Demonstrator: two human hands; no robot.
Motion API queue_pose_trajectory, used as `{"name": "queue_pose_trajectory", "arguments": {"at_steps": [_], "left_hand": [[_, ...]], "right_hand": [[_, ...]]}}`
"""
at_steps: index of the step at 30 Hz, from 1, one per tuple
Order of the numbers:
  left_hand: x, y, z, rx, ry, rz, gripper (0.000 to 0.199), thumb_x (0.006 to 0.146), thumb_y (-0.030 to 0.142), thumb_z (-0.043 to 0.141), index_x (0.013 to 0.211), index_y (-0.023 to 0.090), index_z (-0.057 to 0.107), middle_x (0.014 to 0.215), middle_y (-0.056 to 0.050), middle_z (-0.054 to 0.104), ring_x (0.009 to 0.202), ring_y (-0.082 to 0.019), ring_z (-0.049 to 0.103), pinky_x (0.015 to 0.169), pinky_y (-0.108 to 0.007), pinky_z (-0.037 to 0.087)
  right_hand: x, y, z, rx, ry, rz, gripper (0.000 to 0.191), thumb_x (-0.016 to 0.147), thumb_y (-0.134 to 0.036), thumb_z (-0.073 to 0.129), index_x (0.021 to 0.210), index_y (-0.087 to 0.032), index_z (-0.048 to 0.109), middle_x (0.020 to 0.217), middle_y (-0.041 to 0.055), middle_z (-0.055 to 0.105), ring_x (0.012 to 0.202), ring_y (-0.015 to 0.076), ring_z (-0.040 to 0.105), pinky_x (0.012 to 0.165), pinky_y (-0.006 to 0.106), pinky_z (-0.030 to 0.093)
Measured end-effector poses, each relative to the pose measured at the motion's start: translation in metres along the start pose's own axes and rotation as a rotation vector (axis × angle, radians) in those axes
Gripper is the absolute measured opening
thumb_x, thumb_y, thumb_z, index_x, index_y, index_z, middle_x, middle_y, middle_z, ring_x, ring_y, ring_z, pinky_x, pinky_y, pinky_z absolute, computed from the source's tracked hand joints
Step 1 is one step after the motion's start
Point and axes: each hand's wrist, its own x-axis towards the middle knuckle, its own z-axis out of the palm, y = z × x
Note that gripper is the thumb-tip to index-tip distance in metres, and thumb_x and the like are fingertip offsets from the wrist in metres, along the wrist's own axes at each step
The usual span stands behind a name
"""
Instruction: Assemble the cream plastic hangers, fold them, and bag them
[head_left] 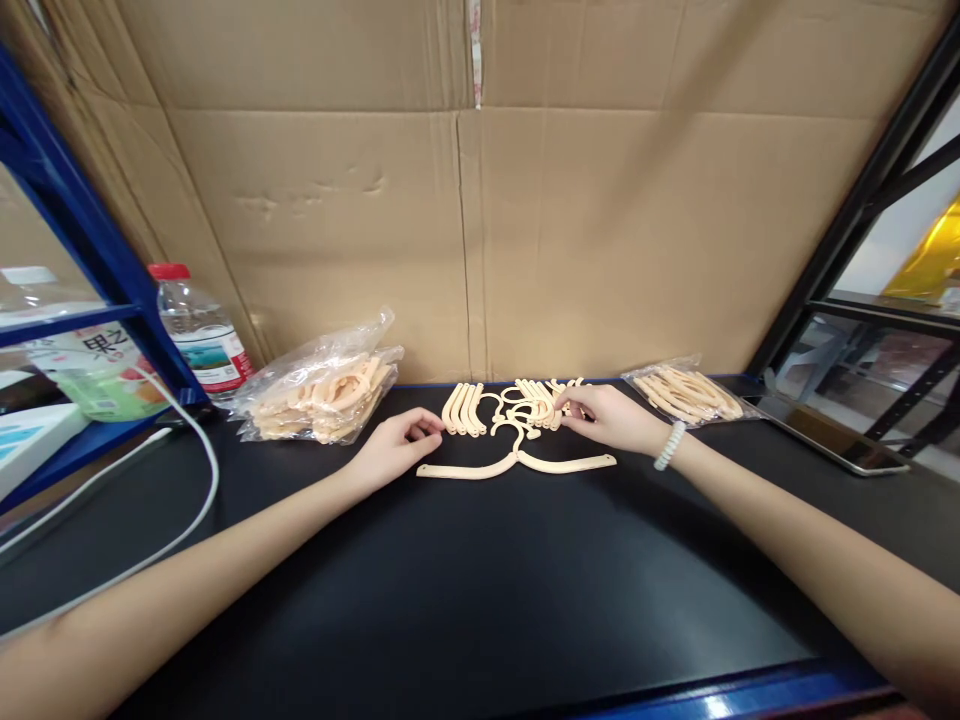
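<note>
A beige hanger (480, 472) lies flat on the black table in front of me, its hook pointing away and its two curved arms spread to both sides. Behind it, several matching curved hanger arms (463, 410) lie side by side on the left, and loose hooks (517, 395) and more arms (536, 405) overlap to their right. My left hand (401, 442) rests beside the left row, fingers loosely bent, thumb apart, nothing visible between them. My right hand (607, 415) has thumb and fingertips closed around the end of a hanger arm in the right group; the fingers partly cover it.
Clear plastic bags of beige hanger parts lie at the left (322, 395) and right (682, 390). A phone (832, 435) lies at the far right. A red-capped bottle (199, 335) and a white cable (206, 490) are left. Cardboard (337, 230) stands behind the table.
</note>
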Motion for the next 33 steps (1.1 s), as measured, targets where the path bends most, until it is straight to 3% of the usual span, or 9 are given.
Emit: {"name": "queue_pose_trajectory", "arguments": {"at_steps": [4,9,13,20,25,29,33], "left_hand": [[0.019,-0.009,0.002,0.046,0.092,-0.012,0.024,0.077,0.035,0.057,0.091,0.016,0.062,0.087,-0.004,0.068,0.060,-0.013,0.056,0.059,-0.028,0.047],[0.020,-0.006,0.006,0.128,0.104,0.076,0.021,0.076,0.027,0.056,0.095,0.018,0.061,0.094,-0.003,0.066,0.053,-0.009,0.051,0.058,-0.026,0.047],[0.014,-0.001,0.011,0.210,0.115,0.168,0.023,0.076,0.019,0.053,0.097,0.018,0.061,0.096,-0.004,0.058,0.060,-0.011,0.051,0.064,-0.028,0.046],[0.014,-0.003,0.010,0.282,0.050,0.226,0.023,0.080,0.013,0.046,0.095,0.019,0.062,0.099,-0.004,0.054,0.070,-0.014,0.055,0.069,-0.029,0.048],[0.011,0.000,0.002,0.341,-0.048,0.259,0.031,0.082,0.007,0.039,0.100,0.021,0.060,0.108,-0.004,0.051,0.090,-0.018,0.058,0.084,-0.032,0.046],[0.006,0.002,-0.009,0.400,-0.140,0.253,0.027,0.086,0.011,0.038,0.103,0.023,0.056,0.111,-0.003,0.049,0.082,-0.017,0.058,0.077,-0.032,0.046],[0.003,0.004,-0.017,0.417,-0.224,0.245,0.026,0.087,0.013,0.038,0.105,0.023,0.053,0.111,-0.003,0.047,0.083,-0.018,0.058,0.081,-0.034,0.046]], "right_hand": [[0.018,-0.002,0.016,-0.080,0.079,-0.053,0.023,0.088,-0.017,0.053,0.108,-0.017,0.065,0.085,0.0059,0.064,0.077,0.0193,0.058,0.074,0.030,0.042],[0.024,-0.006,0.028,-0.159,0.109,-0.100,0.020,0.089,-0.026,0.059,0.103,-0.016,0.070,0.090,0.0100,0.060,0.090,0.0253,0.057,0.082,0.036,0.043],[0.021,-0.003,0.033,-0.182,0.138,-0.076,0.021,0.091,-0.028,0.056,0.093,-0.015,0.072,0.087,0.0106,0.058,0.087,0.0259,0.056,0.079,0.036,0.043],[0.022,0.002,0.041,-0.108,0.169,-0.027,0.014,0.089,-0.018,0.057,0.084,-0.018,0.070,0.085,0.0064,0.059,0.078,0.0195,0.057,0.073,0.031,0.044],[0.018,0.001,0.029,-0.060,0.260,0.033,0.012,0.090,-0.022,0.055,0.084,-0.017,0.065,0.083,0.0059,0.059,0.074,0.0186,0.057,0.070,0.029,0.043],[0.005,0.001,0.008,-0.060,0.339,0.100,0.016,0.091,-0.029,0.053,0.086,-0.018,0.063,0.063,-0.0001,0.051,0.060,0.0175,0.052,0.060,0.028,0.037],[-0.010,-0.002,-0.009,-0.072,0.365,0.150,0.018,0.091,-0.034,0.049,0.088,-0.019,0.059,0.050,-0.0048,0.042,0.048,0.0159,0.044,0.054,0.027,0.029]]}}
